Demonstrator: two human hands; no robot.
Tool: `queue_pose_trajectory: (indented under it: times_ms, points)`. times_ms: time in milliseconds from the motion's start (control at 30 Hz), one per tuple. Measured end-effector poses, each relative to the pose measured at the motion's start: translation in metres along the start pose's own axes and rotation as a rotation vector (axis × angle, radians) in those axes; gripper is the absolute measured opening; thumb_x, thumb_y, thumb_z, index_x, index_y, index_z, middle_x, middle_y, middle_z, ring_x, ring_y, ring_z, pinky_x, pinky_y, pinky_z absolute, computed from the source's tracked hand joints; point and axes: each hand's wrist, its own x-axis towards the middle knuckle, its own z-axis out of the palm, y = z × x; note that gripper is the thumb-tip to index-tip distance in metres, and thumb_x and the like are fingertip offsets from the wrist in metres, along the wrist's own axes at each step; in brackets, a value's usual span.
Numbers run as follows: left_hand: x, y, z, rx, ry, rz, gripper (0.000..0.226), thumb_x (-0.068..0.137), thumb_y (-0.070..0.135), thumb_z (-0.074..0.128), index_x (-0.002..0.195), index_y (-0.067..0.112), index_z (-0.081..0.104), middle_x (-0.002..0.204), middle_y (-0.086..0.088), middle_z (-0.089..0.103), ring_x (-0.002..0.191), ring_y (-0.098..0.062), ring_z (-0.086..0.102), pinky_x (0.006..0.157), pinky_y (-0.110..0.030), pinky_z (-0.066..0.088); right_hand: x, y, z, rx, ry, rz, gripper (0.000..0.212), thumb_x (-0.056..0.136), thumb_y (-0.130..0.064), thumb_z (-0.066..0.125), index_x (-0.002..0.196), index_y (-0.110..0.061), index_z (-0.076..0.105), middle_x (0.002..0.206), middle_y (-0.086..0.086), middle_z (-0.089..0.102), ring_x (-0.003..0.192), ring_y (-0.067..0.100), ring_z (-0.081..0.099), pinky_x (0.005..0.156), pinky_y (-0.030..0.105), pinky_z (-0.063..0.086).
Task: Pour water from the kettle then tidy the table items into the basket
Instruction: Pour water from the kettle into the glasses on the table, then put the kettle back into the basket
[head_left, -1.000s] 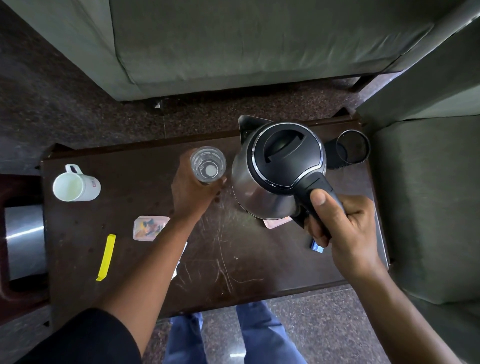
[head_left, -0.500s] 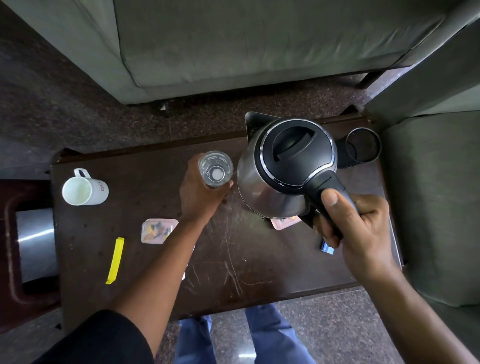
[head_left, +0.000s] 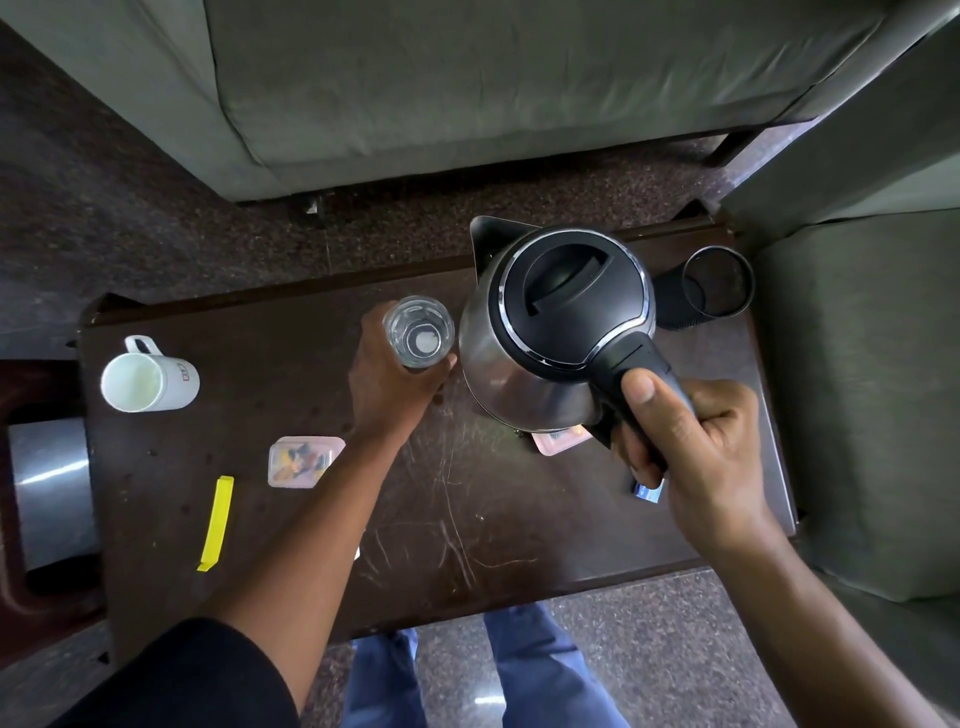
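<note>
Holding kettle (head_left: 550, 353) upright, spout pointing away, glass (head_left: 418, 332) beside

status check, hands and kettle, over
Left hand wrapped round glass. Right hand gripping kettle handle, spout beside glass. No pour visible. Path clear.

Head view, looking down on dark scratched table (head_left: 467, 519). R hand (head_left: 696, 452) wrapped round black handle of steel kettle (head_left: 556, 343), lid shut, held above table centre-right. L hand (head_left: 389, 384) grips clear glass (head_left: 418, 332) just left of kettle, w/ spout toward it. White mug (head_left: 148, 379) far left. Yellow clip (head_left: 215, 522) near-left. Small clear lidded box (head_left: 304, 461) between clip and L forearm. Black mesh cup (head_left: 711, 286) far right, tilted. Pink item (head_left: 558, 441) partly hidden under kettle. Grey sofa (head_left: 467, 93) beyond table.
</note>
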Motion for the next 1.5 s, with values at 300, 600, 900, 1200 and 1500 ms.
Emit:
queue_pose_trajectory:
  times_ms: [300, 600, 900, 1200, 1500]
  points:
    - [0.000, -0.002, 0.000, -0.002, -0.043, 0.000, 0.108, 0.071, 0.039, 0.102, 0.159, 0.027, 0.042, 0.152, 0.005, 0.063, 0.138, -0.021, 0.063, 0.115, -0.045, 0.051, 0.001, -0.007, 0.002, -0.019, -0.031, 0.004, 0.100, 0.081, -0.080, 0.066, 0.047, 0.009, 0.038, 0.042, 0.028, 0.035, 0.041, 0.041, 0.035, 0.044, 0.057, 0.033]
    - [-0.009, 0.002, -0.048, -0.182, -0.054, 0.061, 0.114, 0.077, 0.027, 0.099, 0.170, 0.023, 0.033, 0.172, 0.007, 0.043, 0.154, -0.001, 0.043, 0.125, -0.024, 0.039, 0.003, -0.031, 0.028, 0.010, -0.064, -0.045, 0.083, 0.085, -0.063, 0.067, 0.046, 0.005, 0.042, 0.041, 0.023, 0.038, 0.039, 0.016, 0.039, 0.044, 0.029, 0.031]
    - [-0.040, 0.021, -0.154, -0.476, 0.087, 0.190, 0.078, 0.087, 0.024, 0.071, 0.160, 0.006, 0.049, 0.164, -0.005, 0.054, 0.159, -0.022, 0.045, 0.131, -0.056, 0.036, 0.003, -0.070, 0.103, 0.007, -0.175, -0.087, 0.101, 0.079, -0.083, 0.065, 0.047, 0.010, 0.041, 0.040, 0.022, 0.039, 0.038, 0.037, 0.037, 0.044, 0.038, 0.030]
    - [-0.065, -0.008, -0.259, -0.607, 0.114, 0.309, 0.077, 0.092, 0.014, 0.073, 0.161, -0.001, 0.040, 0.159, -0.002, 0.056, 0.151, -0.025, 0.053, 0.122, -0.046, 0.045, -0.018, -0.104, 0.206, -0.046, -0.294, -0.173, 0.099, 0.078, -0.086, 0.063, 0.048, 0.006, 0.043, 0.043, 0.022, 0.042, 0.039, 0.032, 0.038, 0.045, 0.037, 0.031]
    - [-0.090, -0.061, -0.352, -0.676, 0.294, 0.232, 0.077, 0.093, 0.017, 0.074, 0.161, 0.005, 0.040, 0.161, -0.004, 0.056, 0.151, -0.028, 0.055, 0.119, -0.036, 0.047, -0.061, -0.132, 0.315, -0.067, -0.459, -0.160, 0.092, 0.072, -0.089, 0.064, 0.046, -0.004, 0.046, 0.042, 0.018, 0.043, 0.037, 0.019, 0.041, 0.042, 0.030, 0.034]
